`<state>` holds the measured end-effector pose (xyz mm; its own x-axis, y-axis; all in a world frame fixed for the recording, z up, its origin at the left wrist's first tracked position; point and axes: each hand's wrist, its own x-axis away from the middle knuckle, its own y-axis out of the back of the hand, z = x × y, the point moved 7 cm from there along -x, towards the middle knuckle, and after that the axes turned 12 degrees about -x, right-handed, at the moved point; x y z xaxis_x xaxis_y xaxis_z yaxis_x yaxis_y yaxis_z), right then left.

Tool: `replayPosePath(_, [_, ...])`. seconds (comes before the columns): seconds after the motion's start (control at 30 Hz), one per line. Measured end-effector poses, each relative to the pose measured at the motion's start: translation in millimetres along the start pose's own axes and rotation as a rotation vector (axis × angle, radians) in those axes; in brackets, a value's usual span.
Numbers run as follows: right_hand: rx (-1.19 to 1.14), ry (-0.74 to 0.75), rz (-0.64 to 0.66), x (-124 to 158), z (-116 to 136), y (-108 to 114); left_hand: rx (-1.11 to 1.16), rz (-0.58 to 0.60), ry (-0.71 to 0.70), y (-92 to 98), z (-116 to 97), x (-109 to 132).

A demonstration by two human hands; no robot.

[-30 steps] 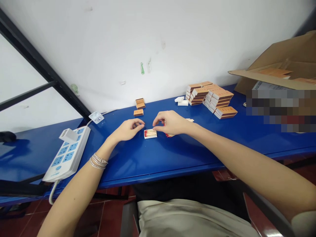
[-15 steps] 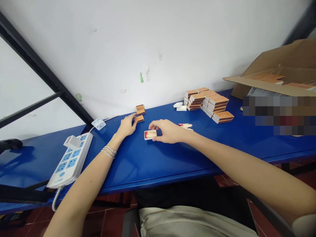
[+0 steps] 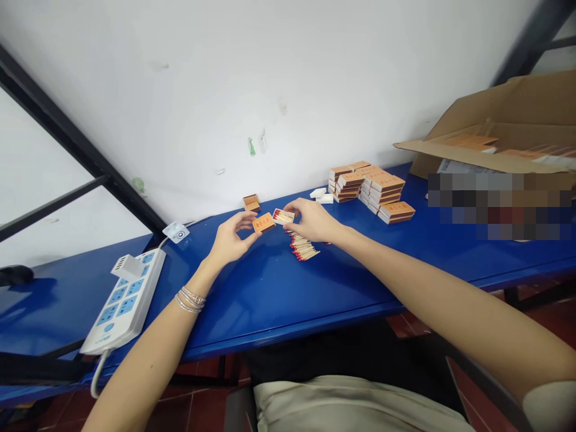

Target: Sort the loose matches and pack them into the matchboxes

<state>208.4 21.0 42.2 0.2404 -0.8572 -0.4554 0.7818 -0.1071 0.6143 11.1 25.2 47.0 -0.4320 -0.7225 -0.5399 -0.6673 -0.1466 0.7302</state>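
Matches [image 3: 305,247] loose beside hands [image 3: 311,219]; matchbox stack [image 3: 381,185] right; power strip [image 3: 128,303] left

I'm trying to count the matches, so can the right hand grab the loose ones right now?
Probably not while it's busy: the right hand is pinching the tray of matches. The loose matches lie close by on the blue table, though, with their near side uncovered.

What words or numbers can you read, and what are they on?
None can be read for sure.
Sleeve in the left hand: a row of red characters, too small to read surely.
Stacked boxes: red marks, too small.
Label on the carton: print too small, partly hidden by blurred squares.
Power strip: pale blue marks, too small.
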Motion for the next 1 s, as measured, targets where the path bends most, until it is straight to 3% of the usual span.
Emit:
replayPosePath(0.37, [-0.087, 0.009, 0.063, 2, 5, -1, 0.127, 0.043, 0.106, -2.1, 6, 0])
replayPosePath(0.7, [0.002, 0.18, 0.125, 4, 18, -3, 0.308, 0.025, 0.245, -3.5, 19, 1])
replayPosePath(1.0, [-0.051, 0.165, 0.158, 5, 15, 1, 0.4, 0.013, 0.285, -4.7, 16, 0])
